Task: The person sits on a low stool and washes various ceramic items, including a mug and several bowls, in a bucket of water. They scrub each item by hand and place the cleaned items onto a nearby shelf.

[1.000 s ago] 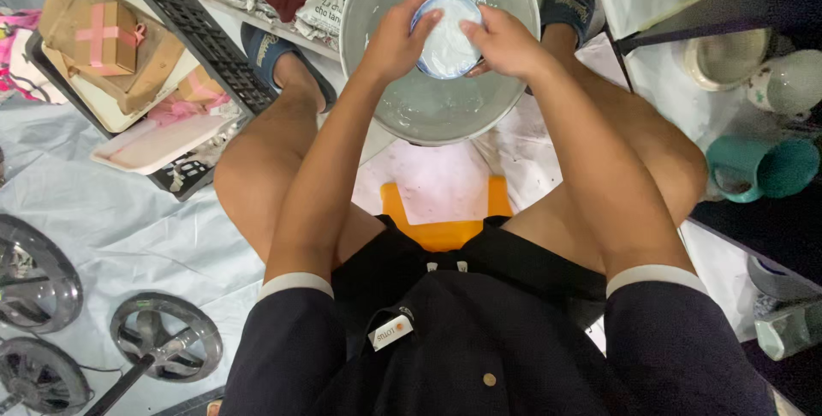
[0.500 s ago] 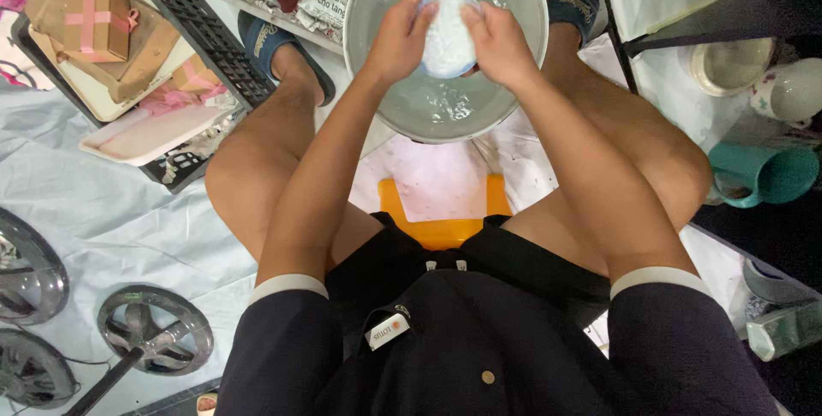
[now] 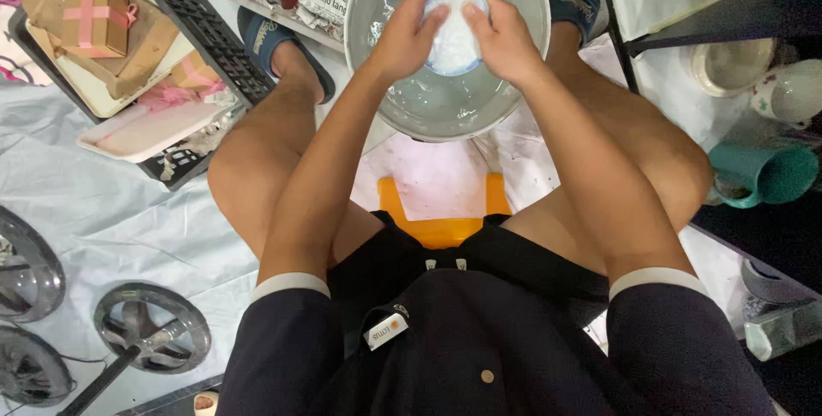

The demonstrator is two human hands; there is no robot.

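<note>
both my hands are over the big grey metal basin (image 3: 390,82), which sits on the floor between my feet with soapy water in it. my left hand (image 3: 409,35) and my right hand (image 3: 505,38) are clamped on a small round white bowl with a blue rim (image 3: 454,31), fingers curled round its two sides, thumbs lying across the foamy inside. the bowl is held over the middle of the basin, tilted toward me; whether it touches the water i cannot tell.

i judge the bowl light and stiff but breakable, and slippery with suds, so the rim on both sides is the sound place to grip it.

left of the basin lies a brown cardboard box crossed with pink tape (image 3: 96,15) on a pale tray, beside a black keyboard (image 3: 199,26). just beyond the basin's left edge sits a crumpled printed wrapper (image 3: 321,1) next to dark red cloth. right of the basin, well apart, a teal mug (image 3: 766,175) lies on its side near a pale cup.
</note>
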